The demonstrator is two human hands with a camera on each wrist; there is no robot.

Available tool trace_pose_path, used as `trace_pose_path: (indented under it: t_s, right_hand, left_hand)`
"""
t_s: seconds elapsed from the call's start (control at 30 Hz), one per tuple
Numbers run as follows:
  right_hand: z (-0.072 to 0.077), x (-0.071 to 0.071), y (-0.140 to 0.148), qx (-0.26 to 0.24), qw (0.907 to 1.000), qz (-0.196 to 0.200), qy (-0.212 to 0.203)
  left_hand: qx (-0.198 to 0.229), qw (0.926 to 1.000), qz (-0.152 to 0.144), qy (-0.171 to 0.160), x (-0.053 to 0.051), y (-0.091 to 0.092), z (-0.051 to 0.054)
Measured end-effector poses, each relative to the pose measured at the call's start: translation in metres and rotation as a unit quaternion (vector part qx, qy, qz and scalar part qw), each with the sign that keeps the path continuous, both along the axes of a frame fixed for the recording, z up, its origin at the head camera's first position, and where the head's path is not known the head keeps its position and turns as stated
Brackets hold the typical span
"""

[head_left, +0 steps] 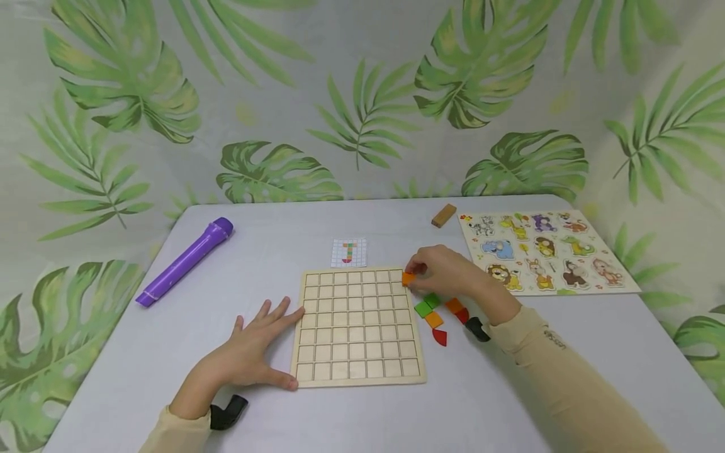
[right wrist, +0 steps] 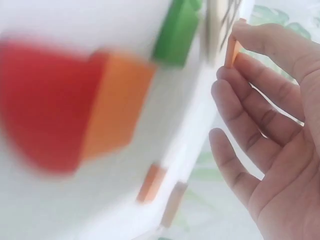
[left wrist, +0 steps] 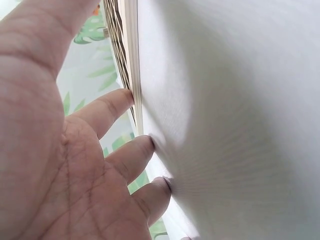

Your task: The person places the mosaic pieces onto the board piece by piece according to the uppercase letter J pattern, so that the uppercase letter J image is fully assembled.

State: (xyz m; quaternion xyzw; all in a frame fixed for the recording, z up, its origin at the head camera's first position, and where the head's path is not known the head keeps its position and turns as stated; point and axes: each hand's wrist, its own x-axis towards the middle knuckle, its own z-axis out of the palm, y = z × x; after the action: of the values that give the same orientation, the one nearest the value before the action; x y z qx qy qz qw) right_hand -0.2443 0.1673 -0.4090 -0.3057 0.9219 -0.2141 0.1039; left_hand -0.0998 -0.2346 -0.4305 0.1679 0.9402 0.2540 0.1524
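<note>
My left hand [head_left: 249, 352] lies spread at the left side of a wooden grid board [head_left: 358, 379], with thumb and index fingertip touching its edge. In the left wrist view, the board's rim [left wrist: 134, 55] meets one fingertip. Over the board's upper right corner, my right hand [head_left: 444, 270] pinches an orange square tile [head_left: 408, 279]; the right wrist view shows that tile [right wrist: 231, 51] held on edge between thumb and fingertips. Below that hand lie green tiles [head_left: 423, 309], orange tiles [head_left: 433, 319] and red quarter-round tiles [head_left: 439, 338]. No tile sits on the grid.
A small pattern card [head_left: 348, 259] lies behind the board. To the right is an animal picture puzzle [head_left: 523, 251], with a wooden block [head_left: 443, 216] near its corner. A purple toy microphone [head_left: 184, 264] lies at the left. Leaf-patterned cloth [head_left: 362, 182] hangs behind the table.
</note>
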Motion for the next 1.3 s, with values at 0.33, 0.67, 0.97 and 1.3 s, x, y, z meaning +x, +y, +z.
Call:
trace_pose_path:
  t_s: [0.33,0.67,0.97,1.3]
  right_hand:
    - [0.003,-0.001,-0.044,-0.023,0.9988,0.042,0.011]
    - [-0.002,0.001,-0.086,-0.024,0.9974,0.068,0.008]
    - [-0.005,0.004,-0.109,-0.016,0.9957,0.087,0.026]
    - [-0.007,0.008,-0.121,-0.002,0.9954,0.092,0.030]
  left_hand:
    - [-0.009,1.0000,-0.001,0.000,0.000,0.001,0.002]
    - [-0.012,0.9999,0.000,-0.001,-0.001,0.000,0.000]
    - [-0.017,0.9999,-0.001,-0.001,-0.003,0.000,0.001]
    - [-0.028,0.9996,-0.001,0.004,-0.002,0.001,0.001]
